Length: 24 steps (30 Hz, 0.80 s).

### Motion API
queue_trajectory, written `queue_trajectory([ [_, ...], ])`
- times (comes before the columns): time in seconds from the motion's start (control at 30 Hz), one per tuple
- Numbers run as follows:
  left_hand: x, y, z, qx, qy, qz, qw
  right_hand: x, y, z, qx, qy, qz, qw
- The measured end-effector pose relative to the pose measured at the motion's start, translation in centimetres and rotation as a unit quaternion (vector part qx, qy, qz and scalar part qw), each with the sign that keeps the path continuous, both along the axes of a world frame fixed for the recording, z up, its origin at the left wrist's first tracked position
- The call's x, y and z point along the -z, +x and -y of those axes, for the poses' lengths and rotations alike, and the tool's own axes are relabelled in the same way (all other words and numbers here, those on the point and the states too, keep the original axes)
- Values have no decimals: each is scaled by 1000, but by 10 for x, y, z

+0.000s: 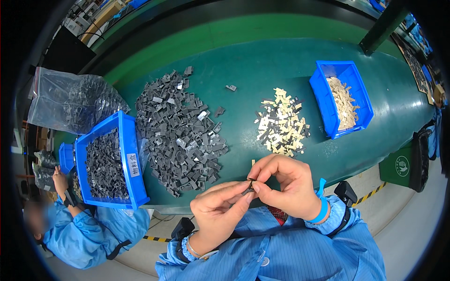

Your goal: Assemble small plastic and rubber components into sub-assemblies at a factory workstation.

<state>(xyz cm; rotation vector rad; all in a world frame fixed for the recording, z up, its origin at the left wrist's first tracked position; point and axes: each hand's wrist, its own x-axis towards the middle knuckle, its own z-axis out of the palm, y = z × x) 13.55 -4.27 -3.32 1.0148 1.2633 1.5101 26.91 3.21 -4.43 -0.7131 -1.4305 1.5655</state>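
Observation:
In front of my body, at the table's near edge, both hands meet fingertip to fingertip. My left hand (218, 206) is closed in a pinch on a small dark grey part (249, 189), mostly hidden by the fingers. From the other side, my right hand (290, 185) pinches a thin black piece (252, 180) against it; its exact shape is too small to make out. Just beyond the hands lies a loose pile of small cream and black strips (282, 124). To its left spreads a large heap of dark grey plastic parts (180, 133).
A blue bin (323, 100) of beige strips stands at the right. On the left are a blue bin (125, 159) full of dark parts and a clear plastic bag (61, 100). One loose grey part (231, 87) lies apart. A co-worker's hand (59, 181) is at far left.

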Motion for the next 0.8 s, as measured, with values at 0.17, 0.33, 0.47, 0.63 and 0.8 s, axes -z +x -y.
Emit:
queue_trajectory([
  [0.17, 0, -2, 1, 16, 13, -25, 999, -5, 6, -4, -45, 5, 30, 999],
  [0.33, 1, 0, -1, 32, 18, 120, 992, -7, 9, -9, -100, -62, 18, 993],
  [0.47, 5, -2, 0, 36, 21, 158, 987, -17, 10, -16, -78, 77, 132, 985],
  [0.63, 6, -3, 0, 67, 1, 208, 976, -10, 13, -18, -163, 5, 77, 984],
  [0.8, 0, 1, -3, 34, -71, 225, 971, -6, 13, -15, -236, -305, -101, 917],
])
